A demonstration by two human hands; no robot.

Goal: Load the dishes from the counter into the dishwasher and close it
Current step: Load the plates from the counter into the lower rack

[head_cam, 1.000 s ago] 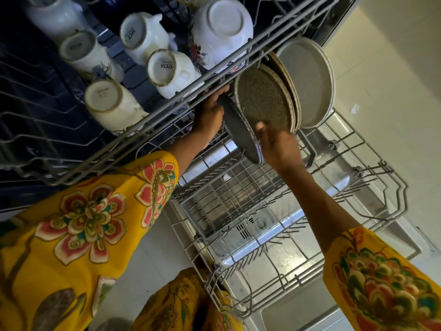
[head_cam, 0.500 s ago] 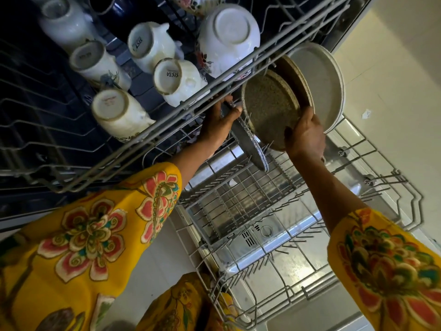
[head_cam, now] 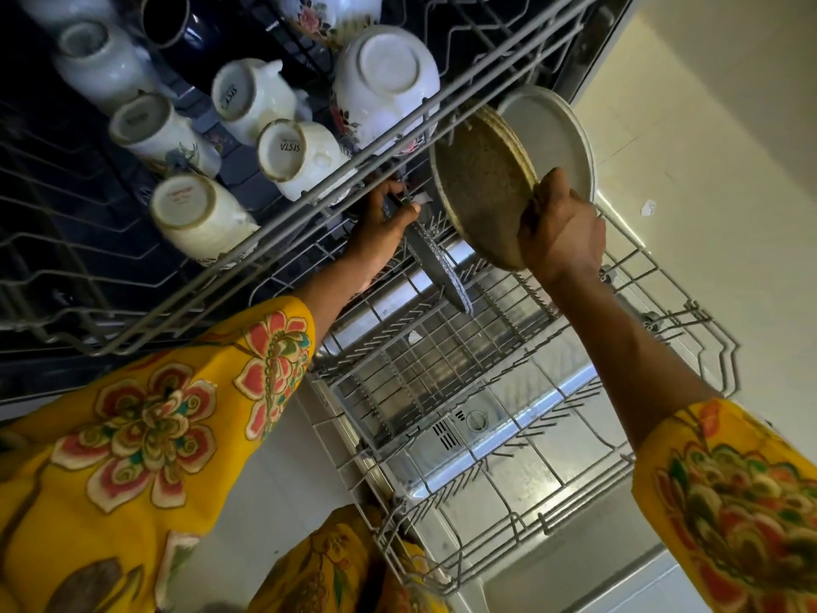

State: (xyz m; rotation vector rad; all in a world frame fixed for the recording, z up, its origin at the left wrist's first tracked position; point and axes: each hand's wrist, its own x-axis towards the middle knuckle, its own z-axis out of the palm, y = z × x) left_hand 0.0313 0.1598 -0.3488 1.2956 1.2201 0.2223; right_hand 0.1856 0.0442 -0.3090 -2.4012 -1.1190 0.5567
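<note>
My left hand point(head_cam: 382, 234) reaches under the upper rack point(head_cam: 274, 241) and grips a dark speckled plate point(head_cam: 435, 269), held edge-on over the lower rack point(head_cam: 552, 418). My right hand point(head_cam: 561, 232) holds the lower edge of a tan speckled plate point(head_cam: 479, 188) that stands tilted at the back of the lower rack. Behind it stand a second tan plate point(head_cam: 508, 130), mostly hidden, and a pale grey plate point(head_cam: 552, 139). The upper rack carries several upturned white mugs point(head_cam: 292, 157) and a white flowered bowl point(head_cam: 384, 81).
The open dishwasher door point(head_cam: 588, 581) lies flat below the lower rack, whose front tines stand bare. A cream tiled floor point(head_cam: 729, 170) runs along the right. My yellow flowered sleeves point(head_cam: 146, 435) fill the lower corners.
My right hand has left the dark plate and moved right onto the tan plate's edge. My left hand keeps the dark plate, now lower and more edge-on.
</note>
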